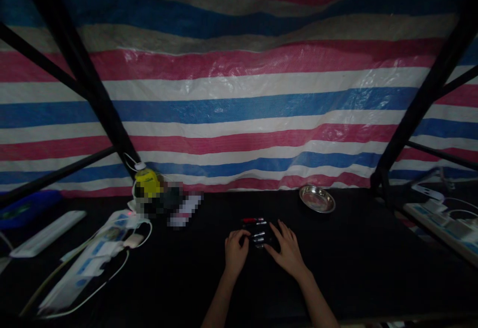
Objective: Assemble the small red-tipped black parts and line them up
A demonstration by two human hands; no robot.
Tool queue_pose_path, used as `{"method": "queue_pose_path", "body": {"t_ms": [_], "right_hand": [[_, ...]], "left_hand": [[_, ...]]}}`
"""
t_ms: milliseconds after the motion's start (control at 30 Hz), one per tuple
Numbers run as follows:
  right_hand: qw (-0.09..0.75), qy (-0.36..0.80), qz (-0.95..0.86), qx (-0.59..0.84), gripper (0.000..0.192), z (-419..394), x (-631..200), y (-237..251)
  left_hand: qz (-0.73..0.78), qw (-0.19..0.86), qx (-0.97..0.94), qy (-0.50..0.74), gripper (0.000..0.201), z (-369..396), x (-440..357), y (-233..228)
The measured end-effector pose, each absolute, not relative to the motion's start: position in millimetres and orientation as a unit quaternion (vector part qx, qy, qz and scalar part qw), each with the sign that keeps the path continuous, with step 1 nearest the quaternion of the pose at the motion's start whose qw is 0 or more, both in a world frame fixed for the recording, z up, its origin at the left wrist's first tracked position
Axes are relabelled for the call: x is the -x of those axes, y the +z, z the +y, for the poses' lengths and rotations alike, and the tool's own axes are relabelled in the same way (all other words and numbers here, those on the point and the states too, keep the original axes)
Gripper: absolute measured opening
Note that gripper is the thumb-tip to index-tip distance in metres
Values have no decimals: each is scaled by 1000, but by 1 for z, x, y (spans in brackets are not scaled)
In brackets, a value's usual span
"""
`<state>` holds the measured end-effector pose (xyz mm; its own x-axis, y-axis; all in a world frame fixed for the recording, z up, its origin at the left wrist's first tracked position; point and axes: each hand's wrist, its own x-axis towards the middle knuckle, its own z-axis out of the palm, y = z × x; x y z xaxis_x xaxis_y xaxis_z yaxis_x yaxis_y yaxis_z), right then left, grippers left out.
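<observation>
Several slim pen-like sticks [258, 235], dark with shiny silver parts, lie roughly side by side on the black tabletop [358, 263]. A stick with a red part [253, 220] lies at the far side of the group. My left hand [236, 252] rests at their left ends, fingers bent, with a gap between thumb and forefinger. On the other side my right hand [288, 249] is spread, its thumb close to the right ends of the nearer sticks. The dark surface hides whether the fingertips touch them.
A round metal dish [317, 199] stands at the back right. Left are a power strip [89, 263] with plugs and cables, a yellow bottle [147, 181] and a pixelated patch. Another power strip [444, 223] is at the right. Black frame bars and a striped sheet [246, 109] stand behind.
</observation>
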<state>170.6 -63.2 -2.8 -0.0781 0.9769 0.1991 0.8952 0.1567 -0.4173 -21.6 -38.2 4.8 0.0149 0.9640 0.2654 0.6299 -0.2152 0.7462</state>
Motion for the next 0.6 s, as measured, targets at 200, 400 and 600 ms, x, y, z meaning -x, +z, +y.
{"method": "queue_pose_path", "body": {"t_ms": [200,400,600], "right_hand": [[192,127,-751,619,58,-66,-173,0],[238,128,-733,624,42,-65,-172,-2],[287,131,-703,637,37,-61,-173,-9]], "left_hand": [[585,228,-676,385,23,-39,22,9],[587,231,-677,379,23,-40,22,12],[584,207,-689,376,27,-41,20,7]]}}
